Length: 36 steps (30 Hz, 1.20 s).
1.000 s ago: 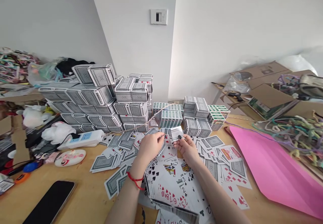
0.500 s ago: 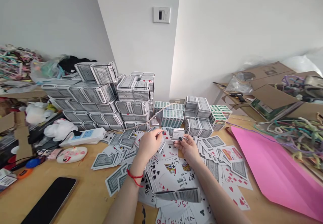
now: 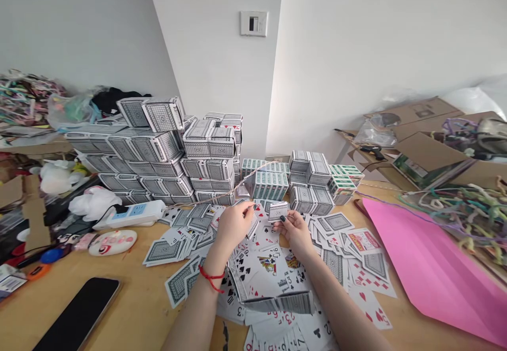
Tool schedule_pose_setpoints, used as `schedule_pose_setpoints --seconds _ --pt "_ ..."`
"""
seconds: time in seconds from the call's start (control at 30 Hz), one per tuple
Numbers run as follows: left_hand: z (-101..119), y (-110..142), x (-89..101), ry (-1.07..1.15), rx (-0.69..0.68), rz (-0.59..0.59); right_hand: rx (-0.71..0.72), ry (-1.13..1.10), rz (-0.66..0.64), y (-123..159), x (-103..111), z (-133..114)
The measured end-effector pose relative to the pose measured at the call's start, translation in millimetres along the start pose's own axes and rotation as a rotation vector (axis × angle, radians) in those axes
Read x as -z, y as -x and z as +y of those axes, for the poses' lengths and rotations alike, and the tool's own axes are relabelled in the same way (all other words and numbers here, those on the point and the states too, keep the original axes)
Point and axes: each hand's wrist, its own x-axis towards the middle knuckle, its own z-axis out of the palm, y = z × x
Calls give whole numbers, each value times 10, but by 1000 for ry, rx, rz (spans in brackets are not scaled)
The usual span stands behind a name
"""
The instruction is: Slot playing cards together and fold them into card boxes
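Note:
My right hand (image 3: 293, 229) pinches a grey-backed playing card (image 3: 278, 211) between thumb and fingers; it looks folded along its edge. Close by on the left, my left hand (image 3: 233, 224) has its fingers curled together, thumb against fingertips, and whatever they grip is hidden or too small to make out. A red string bracelet (image 3: 213, 279) circles the left wrist. Between my forearms lies a frame-like piece built of folded cards (image 3: 277, 302). Loose playing cards (image 3: 269, 235) spread under and around both hands, some face up, others back up.
Stacked blocks of folded cards (image 3: 138, 148) rise at the back left, with smaller ones (image 3: 311, 198) at the back right. Green-white card boxes (image 3: 271, 185) stand between them. A phone (image 3: 77, 314), a power strip (image 3: 137, 214) and a pink sheet (image 3: 428, 277) lie around the table.
The card in my right hand has tilted slightly and shifted a little to the left. My left hand has barely moved.

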Motion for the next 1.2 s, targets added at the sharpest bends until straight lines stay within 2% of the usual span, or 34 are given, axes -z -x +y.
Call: schedule_pose_setpoints --seconds 0.33,0.67,0.9,1.2 --pt "-21 1 -44 6 -22 -18 -13 94 -31 -7 -14 20" --pt "138 14 38 -66 -57 -147 20 209 -100 30 -32 10" --pt "102 3 28 -16 -46 -199 49 316 -113 4 -30 64" --pt "93 4 12 -84 -50 -180 150 728 -88 48 -7 74"
